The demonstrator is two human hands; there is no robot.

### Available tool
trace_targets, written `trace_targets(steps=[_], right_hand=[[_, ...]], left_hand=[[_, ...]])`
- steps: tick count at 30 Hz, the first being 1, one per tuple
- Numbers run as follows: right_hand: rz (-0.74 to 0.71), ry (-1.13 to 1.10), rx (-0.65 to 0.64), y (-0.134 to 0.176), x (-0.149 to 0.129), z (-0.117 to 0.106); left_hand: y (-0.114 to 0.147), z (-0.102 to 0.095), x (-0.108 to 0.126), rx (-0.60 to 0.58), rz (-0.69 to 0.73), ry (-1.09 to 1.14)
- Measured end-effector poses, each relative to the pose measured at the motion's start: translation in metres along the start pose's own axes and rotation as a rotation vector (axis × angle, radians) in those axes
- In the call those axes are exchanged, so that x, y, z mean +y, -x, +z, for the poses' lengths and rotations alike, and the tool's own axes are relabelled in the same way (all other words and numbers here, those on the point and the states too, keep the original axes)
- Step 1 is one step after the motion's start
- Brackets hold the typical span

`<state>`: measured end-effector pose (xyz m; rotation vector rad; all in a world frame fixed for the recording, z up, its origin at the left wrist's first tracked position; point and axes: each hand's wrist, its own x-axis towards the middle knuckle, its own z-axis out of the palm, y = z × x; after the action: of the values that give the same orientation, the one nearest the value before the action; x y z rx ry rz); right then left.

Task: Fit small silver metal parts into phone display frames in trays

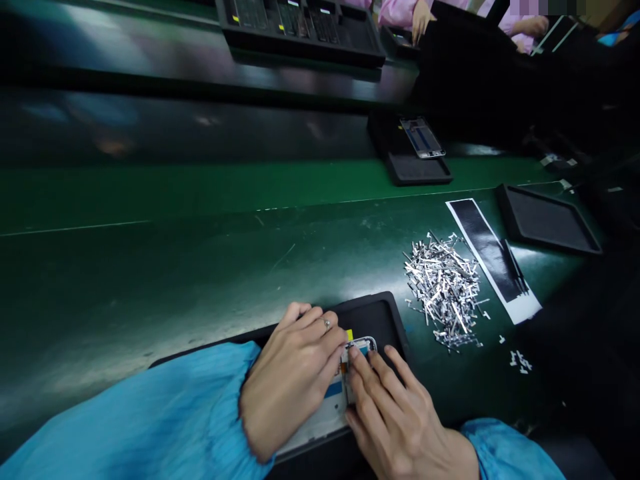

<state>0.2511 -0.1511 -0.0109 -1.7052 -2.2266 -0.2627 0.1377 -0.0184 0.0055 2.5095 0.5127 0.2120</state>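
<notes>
our left hand (295, 373): palm down, fingers bent and close together, resting over the phone frame; its thumb is hidden, so we cannot tell whether it pinches anything.
our right hand (400, 413): fairly open, fingers stretched and slightly parted, with fingertips laid on the phone frame's far end.
phone frame (320, 421): we have it under and between both hands, partly covered by the left hand, with blue patches showing inside.
yellow tab (349, 335): just beyond the left hand's fingertips, at the frame's far edge.
black tray (373, 308): beneath both hands, its rim showing beyond them, the frame lying in it.
metal pieces (443, 290): heaped beyond the right hand and to its right, on the green worktop (215, 267).
loose bits (521, 362): a small scatter, well to the right of our right hand.
white-edged black sheet (485, 243): farther right than the heap, as seen from the right hand, with dark tweezers (514, 267) lying on it.
second frame (423, 138): well beyond both hands, tilted on a small black holder (420, 172).
co-worker's hand (423, 21): far beyond our own hands, below a pink sleeve (397, 11).
</notes>
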Motion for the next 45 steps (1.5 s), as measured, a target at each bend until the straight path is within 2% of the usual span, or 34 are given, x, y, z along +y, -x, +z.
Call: trace_targets(steps=[11,17,22,25,27,30,34,36,42,45], right_hand=[[-0.017,-0.03,-0.038,-0.002,0.001,-0.003],[-0.046,-0.033,-0.06,-0.001,0.003,-0.006],[-0.076,-0.04,-0.069,0.001,0.006,-0.007],[-0.062,-0.017,-0.063,0.001,0.005,-0.007],[-0.051,-0.001,-0.064,0.0,0.004,-0.007],[-0.036,0.003,-0.052,-0.001,0.002,-0.005],[-0.016,-0.035,0.0,-0.002,0.001,-0.001],[-0.007,-0.033,0.006,-0.002,0.001,0.0],[0.014,-0.026,-0.01,0.0,0.001,-0.002],[0.017,-0.05,0.011,0.0,0.003,-0.003]], left_hand=[[0.003,0.007,0.0,0.103,0.041,-0.022],[0.004,0.017,0.001,0.226,0.015,-0.025],[0.005,0.015,-0.001,0.174,0.049,-0.016],[0.005,0.017,0.0,0.241,0.047,-0.033],[0.005,0.017,0.003,0.237,0.06,-0.089],[0.003,0.014,0.011,0.201,0.109,-0.309],[0.002,0.012,0.015,0.235,0.165,-0.516],[0.004,0.014,0.013,0.245,0.179,-0.498],[0.011,0.02,0.003,0.37,0.245,-0.366],[0.012,0.021,0.001,0.355,0.163,-0.231]])
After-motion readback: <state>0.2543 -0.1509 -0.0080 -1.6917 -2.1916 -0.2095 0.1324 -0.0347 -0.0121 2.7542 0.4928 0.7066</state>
